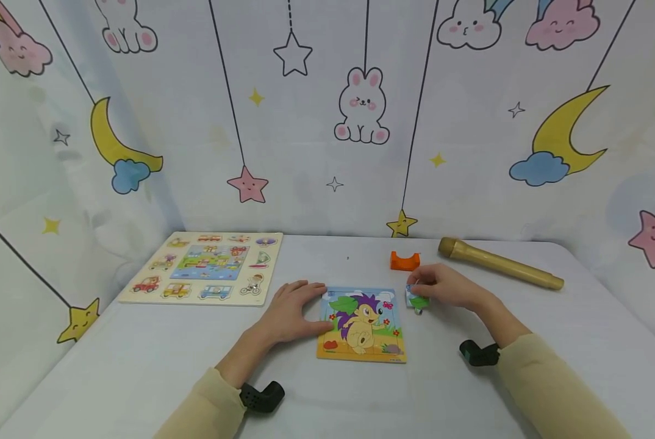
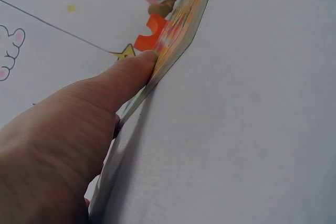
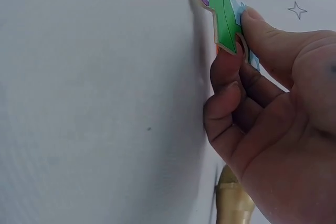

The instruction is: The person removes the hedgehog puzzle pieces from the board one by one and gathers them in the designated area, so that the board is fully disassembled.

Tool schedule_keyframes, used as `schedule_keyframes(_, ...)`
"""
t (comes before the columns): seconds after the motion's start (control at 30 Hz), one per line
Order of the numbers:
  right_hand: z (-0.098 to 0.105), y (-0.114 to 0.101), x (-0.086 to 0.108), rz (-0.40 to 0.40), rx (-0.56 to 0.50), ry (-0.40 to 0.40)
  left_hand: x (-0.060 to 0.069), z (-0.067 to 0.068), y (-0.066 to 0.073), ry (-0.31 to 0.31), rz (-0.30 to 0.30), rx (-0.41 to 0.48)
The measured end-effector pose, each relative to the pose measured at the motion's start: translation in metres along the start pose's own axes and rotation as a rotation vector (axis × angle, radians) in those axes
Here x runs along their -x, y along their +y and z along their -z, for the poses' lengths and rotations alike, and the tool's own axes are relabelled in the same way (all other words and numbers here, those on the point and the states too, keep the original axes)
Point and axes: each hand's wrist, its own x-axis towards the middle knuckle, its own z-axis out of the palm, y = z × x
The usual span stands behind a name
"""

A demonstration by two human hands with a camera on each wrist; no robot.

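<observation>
A square hedgehog puzzle board [image 1: 363, 329] lies on the table in front of the person. The left hand [image 1: 291, 314] rests at the board's left side, its fingers spread towards the upper left corner. In the left wrist view, the thumb [image 2: 131, 72] touches the board's edge. Just right of the board, the right hand [image 1: 443, 286] pinches a puzzle piece [image 3: 226, 19] between thumb and fingers. Green leaf, light blue and a bit of purple show on that piece. In the right wrist view, the piece is apart from the board.
Behind the right hand stands an orange notched block [image 1: 405, 261]. A gold microphone-shaped stick [image 1: 500, 264] lies at the back right. A larger vehicle puzzle board [image 1: 201, 268] is at the back left. A patterned curtain [image 1: 305, 122] closes off the table's back and sides.
</observation>
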Motion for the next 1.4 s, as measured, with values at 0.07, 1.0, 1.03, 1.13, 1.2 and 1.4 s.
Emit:
schedule_keyframes(0.07,-0.001,0.002,-0.002,-0.007,0.007,-0.001,0.000,0.000,0.000,-0.001,-0.002,0.000)
schedule_keyframes(1.0,-0.005,-0.010,-0.004,0.021,0.124,0.088,-0.001,0.000,0.000,0.003,-0.001,-0.002)
schedule_keyframes(1.03,-0.004,-0.012,-0.004,0.027,0.122,0.093,0.000,0.000,0.000,0.004,-0.002,-0.003)
schedule_keyframes(1.13,-0.005,-0.020,-0.008,0.051,0.115,0.103,0.000,0.000,0.001,0.004,0.000,-0.009)
schedule_keyframes(1.2,-0.008,-0.025,-0.011,0.069,0.100,0.095,0.000,0.001,0.001,0.003,0.000,-0.011)
schedule_keyframes(1.4,-0.021,-0.044,-0.022,0.103,0.033,0.060,0.000,0.001,0.002,0.001,-0.003,-0.007)
